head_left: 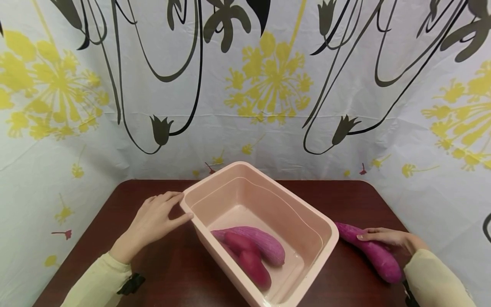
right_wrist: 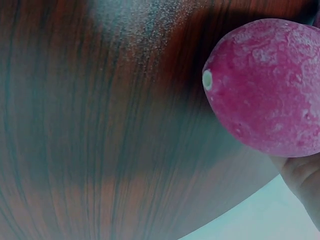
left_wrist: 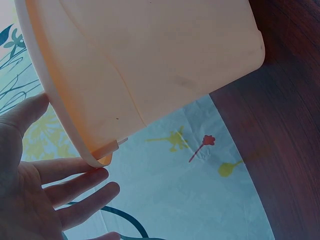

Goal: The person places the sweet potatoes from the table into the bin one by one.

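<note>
A pale pink plastic bin (head_left: 281,187) stands at an angle on the table. Inside lie a purple sweet potato (head_left: 268,243) and darker red sweet potatoes (head_left: 255,266), partly overlapping. My left hand (head_left: 157,217) touches the bin's far left corner. In the left wrist view, the thumb and index finger meet the bin's rim (left_wrist: 55,107) while the other fingers extend loosely. Right of the bin, my right hand (head_left: 391,238) grips another long purple sweet potato (head_left: 377,256) around its middle. Its rounded end, with a pale spot, fills the right wrist view's upper right.
The dark reddish-brown wooden table (head_left: 168,273) extends on both sides of the bin. A white cloth (head_left: 238,140) with yellow and grey plant prints hangs behind the table and along its sides.
</note>
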`<state>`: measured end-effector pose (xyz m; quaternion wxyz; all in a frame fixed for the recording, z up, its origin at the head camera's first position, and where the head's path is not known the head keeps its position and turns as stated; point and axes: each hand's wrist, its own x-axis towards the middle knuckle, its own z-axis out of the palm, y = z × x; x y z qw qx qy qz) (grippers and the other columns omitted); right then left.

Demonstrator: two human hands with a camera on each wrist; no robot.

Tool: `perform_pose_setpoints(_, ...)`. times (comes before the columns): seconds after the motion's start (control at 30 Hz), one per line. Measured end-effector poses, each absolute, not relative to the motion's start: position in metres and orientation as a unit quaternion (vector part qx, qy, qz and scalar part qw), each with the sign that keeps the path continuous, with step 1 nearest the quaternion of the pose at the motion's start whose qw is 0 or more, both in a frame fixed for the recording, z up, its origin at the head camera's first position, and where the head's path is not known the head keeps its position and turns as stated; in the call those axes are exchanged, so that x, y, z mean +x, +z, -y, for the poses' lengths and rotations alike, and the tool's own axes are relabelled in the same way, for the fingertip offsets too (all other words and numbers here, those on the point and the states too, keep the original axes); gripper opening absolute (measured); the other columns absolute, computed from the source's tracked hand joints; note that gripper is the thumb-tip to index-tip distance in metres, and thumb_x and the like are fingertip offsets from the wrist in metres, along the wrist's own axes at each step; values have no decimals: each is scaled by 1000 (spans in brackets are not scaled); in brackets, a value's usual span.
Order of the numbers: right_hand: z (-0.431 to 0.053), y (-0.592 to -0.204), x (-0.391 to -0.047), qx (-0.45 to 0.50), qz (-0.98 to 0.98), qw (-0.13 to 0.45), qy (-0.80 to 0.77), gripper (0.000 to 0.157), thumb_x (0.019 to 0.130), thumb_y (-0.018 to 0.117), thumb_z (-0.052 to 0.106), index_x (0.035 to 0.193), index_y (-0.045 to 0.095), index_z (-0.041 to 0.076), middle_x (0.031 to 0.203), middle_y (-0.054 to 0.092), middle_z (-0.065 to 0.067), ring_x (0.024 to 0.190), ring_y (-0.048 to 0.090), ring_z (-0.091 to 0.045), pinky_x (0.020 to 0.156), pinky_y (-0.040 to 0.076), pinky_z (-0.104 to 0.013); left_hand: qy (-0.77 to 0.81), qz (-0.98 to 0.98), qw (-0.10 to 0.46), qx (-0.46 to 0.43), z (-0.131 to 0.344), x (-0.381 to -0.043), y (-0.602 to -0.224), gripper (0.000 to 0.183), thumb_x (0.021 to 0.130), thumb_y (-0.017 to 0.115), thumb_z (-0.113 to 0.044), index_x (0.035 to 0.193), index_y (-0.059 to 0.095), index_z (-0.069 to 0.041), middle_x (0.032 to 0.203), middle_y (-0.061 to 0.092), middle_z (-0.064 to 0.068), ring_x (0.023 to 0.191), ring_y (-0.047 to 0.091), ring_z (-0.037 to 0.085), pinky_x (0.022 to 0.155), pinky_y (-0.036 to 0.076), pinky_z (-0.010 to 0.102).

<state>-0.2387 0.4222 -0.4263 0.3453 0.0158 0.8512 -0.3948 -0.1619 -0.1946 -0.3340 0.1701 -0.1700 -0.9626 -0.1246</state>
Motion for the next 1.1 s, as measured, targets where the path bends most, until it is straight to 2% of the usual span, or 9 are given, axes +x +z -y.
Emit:
perform_pose_setpoints(0.3,-420,-424,-240,20,-844,351,-406,62,88,54,38,127,37,-8,103,55,-12,94,54,-26,79,46,-42,-125,962,171,-173,195,-162,-334,61,79,64,-46,117,60,1,112,59,14,103,55,32,87,37,55)
perform_pose_setpoints(0.53,-422,-417,-241,-7,-822,358,-442,56,91,51,33,125,36,-8,97,57,-11,88,57,-25,74,48,-41,-125,962,171,-172,195,-163,-335,61,79,64,-46,117,60,1,113,59,14,103,55,32,87,37,55)
perform_pose_setpoints(0.73,-424,-403,-247,-30,-816,362,-450,47,92,50,31,122,41,-4,100,56,-12,88,57,-27,73,49,-43,-124,963,168,-169,194,-163,-335,61,79,65,-46,117,60,1,114,58,15,103,54,33,88,36,55)
perform_pose_setpoints(0.9,-424,-386,-249,-23,-832,355,-425,55,91,51,34,127,37,-5,103,55,-13,91,56,-27,75,48,-43,-122,963,170,-170,195,-162,-335,61,79,65,-46,117,60,1,113,58,14,102,55,32,88,36,55)
perform_pose_setpoints(1.03,-424,-369,-250,-13,-845,354,-400,70,90,53,36,135,23,-8,112,50,-17,97,53,-29,79,46,-44,-121,963,174,-168,195,-163,-335,61,78,65,-46,116,60,1,113,58,14,100,55,34,88,37,54)
perform_pose_setpoints(1.1,-423,-360,-251,-15,-848,357,-393,71,90,52,37,136,20,-8,117,46,-21,101,51,-31,82,45,-45,-121,963,175,-168,195,-163,-335,61,78,65,-46,116,60,1,113,58,13,100,56,34,88,37,54)
